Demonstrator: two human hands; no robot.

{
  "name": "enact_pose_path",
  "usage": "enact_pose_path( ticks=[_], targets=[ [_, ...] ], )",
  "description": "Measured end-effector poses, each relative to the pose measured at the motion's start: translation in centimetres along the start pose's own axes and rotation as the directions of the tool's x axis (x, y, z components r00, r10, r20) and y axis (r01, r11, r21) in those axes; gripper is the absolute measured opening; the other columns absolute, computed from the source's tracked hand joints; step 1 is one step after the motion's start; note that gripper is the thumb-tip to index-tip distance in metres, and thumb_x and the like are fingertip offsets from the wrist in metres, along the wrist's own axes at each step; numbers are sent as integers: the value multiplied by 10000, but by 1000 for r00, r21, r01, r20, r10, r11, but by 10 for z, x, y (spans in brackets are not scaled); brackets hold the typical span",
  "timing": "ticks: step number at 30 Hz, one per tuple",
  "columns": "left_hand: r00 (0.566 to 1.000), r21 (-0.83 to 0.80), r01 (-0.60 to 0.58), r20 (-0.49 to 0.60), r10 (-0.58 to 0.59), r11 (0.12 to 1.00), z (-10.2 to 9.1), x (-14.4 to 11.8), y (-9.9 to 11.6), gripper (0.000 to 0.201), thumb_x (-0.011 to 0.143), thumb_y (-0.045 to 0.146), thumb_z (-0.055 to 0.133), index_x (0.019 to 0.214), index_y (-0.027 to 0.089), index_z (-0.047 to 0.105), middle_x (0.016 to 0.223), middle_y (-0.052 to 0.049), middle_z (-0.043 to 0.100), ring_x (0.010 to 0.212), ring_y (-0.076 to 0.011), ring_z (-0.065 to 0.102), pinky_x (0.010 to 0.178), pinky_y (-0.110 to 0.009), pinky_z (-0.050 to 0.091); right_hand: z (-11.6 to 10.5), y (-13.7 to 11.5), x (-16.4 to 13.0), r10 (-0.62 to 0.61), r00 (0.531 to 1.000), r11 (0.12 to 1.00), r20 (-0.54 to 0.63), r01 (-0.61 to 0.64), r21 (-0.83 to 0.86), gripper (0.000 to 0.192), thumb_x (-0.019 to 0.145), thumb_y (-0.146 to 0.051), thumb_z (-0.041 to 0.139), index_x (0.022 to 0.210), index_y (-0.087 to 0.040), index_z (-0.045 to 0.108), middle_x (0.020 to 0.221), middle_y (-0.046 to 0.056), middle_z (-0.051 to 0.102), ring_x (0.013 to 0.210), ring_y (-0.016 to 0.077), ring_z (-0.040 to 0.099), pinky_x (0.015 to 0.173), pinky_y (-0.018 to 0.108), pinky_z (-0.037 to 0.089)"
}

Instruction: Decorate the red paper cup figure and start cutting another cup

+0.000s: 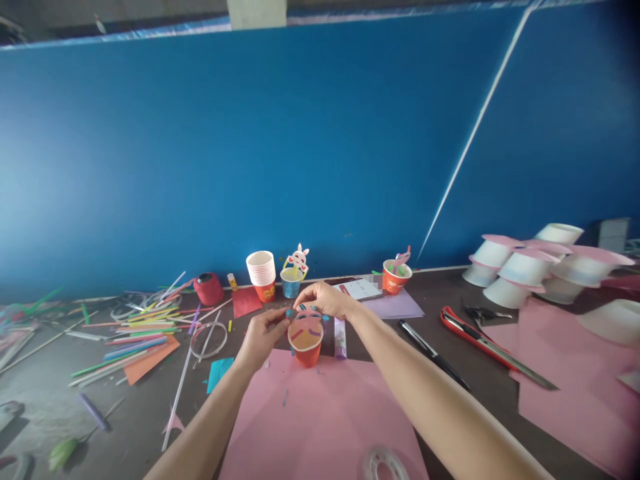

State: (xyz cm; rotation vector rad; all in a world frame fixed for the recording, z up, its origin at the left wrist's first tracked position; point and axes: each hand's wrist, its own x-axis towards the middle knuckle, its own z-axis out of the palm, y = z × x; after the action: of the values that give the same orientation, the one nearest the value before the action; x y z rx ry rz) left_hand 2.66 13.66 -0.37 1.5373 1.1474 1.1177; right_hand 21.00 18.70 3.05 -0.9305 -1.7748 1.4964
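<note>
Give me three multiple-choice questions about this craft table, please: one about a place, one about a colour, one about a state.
1. Where does the stack of paper cups stand?
A. by the blue wall
B. on the pink sheet
C. among the straws

2. What colour is the cup between the hands?
A. green
B. orange-red
C. white

3. How does that cup stand?
A. upside down
B. on its side
C. upright, mouth open

Answers:
1 A, it stands at the table's far edge.
2 B, its wall is orange-red.
3 C, the left hand and right hand are at its open rim.

A craft workshop: a table [500, 387] strewn with coloured straws [140, 333], pink paper sheets [320, 427], paper cups [261, 270] and a utility knife [470, 330].
</note>
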Motion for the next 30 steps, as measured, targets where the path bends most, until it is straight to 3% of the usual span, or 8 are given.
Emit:
enact_pose_path(
  ticks=[15,30],
  targets=[
    [1000,51,-3,16,3,999,-4,5,-4,323,711,370,596,911,127,667,717,-46,655,532,-110,500,460,-195,363,-2,2,3,31,999,999,16,-31,-17,253,593,-334,675,735,-128,711,613,10,645,485,78,485,464,184,351],
    [996,45,-3,91,-1,999,-8,10,-8,324,701,319,623,975,148,653,684,-5,583,547,-90,477,487,-185,386,-4,7,6,66,998,998,18,-66,-19,182,596,-266,670,706,-121,664,578,-17,602,469,63,467,464,176,346]
  ],
)
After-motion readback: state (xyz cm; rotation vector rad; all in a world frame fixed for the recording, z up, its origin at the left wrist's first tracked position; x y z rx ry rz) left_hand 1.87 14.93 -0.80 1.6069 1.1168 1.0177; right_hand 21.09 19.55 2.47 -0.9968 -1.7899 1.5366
